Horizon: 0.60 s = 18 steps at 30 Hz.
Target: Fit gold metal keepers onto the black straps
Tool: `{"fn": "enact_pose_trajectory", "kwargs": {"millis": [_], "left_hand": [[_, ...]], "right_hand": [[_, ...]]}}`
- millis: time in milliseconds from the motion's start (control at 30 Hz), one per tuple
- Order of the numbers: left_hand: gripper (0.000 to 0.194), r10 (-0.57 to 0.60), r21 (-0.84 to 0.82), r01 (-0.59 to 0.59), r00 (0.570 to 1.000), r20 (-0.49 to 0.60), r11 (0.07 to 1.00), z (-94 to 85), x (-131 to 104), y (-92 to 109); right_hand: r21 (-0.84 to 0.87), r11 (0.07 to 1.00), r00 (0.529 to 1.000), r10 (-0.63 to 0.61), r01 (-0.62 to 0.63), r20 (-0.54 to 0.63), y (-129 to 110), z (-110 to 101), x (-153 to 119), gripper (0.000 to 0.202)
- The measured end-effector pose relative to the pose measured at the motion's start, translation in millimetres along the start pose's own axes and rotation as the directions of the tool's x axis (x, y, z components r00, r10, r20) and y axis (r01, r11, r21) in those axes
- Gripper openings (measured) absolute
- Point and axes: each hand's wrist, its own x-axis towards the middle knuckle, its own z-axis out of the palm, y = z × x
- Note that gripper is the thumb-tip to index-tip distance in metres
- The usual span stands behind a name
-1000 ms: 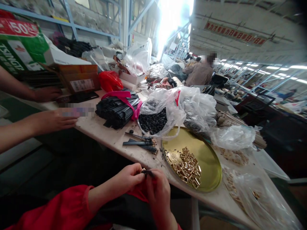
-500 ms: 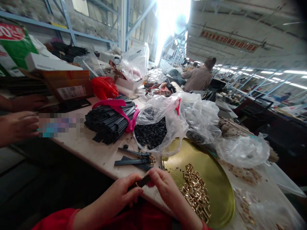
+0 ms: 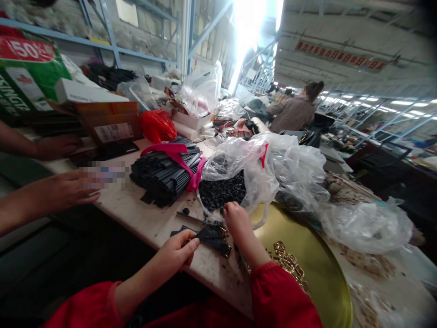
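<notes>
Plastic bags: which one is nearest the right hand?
The open clear bag holding small black pieces, beside the pink-tied bundle. The right hand is at its near edge; no other bag is so close.

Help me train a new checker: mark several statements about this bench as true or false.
1. The left hand is empty. False: it holds a black strap.
2. The right hand is at the near edge of the black rings. True.
3. The gold buckles lie in a cardboard box. False: they lie on the round tray.
4. A pink band runs over the bundle of black strips. True.
5. The red bag sits on the tray. False: it lies beyond the bundle, beside the brown box.
</notes>
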Motion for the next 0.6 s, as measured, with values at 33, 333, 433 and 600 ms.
{"fn": "enact_pose_trajectory", "kwargs": {"millis": [33,333,433,600], "left_hand": [[0.033,0.025,-0.007,-0.025,1.000,-0.020,1.000,-0.3,1,0],[0.033,0.078,-0.007,-0.077,0.995,0.055,0.997,8.9,-18,12],[0.030,0.096,0.089,-0.104,0.991,0.091,0.991,10.3,-34,16],[0.024,0.163,0.133,-0.172,0.984,0.075,0.976,19.8,-60,20]], "right_hand": [[0.047,0.999,1.000,-0.003,0.003,0.005,-2,-4,-6,0.016],[0.816,0.563,0.974,-0.078,-0.133,0.213,-36,-7,-92,0.029],[0.858,0.483,0.974,-0.042,-0.173,0.220,-39,-9,-108,0.035],[0.828,0.554,0.989,-0.047,-0.090,0.139,-42,-8,-134,0.048]]}}
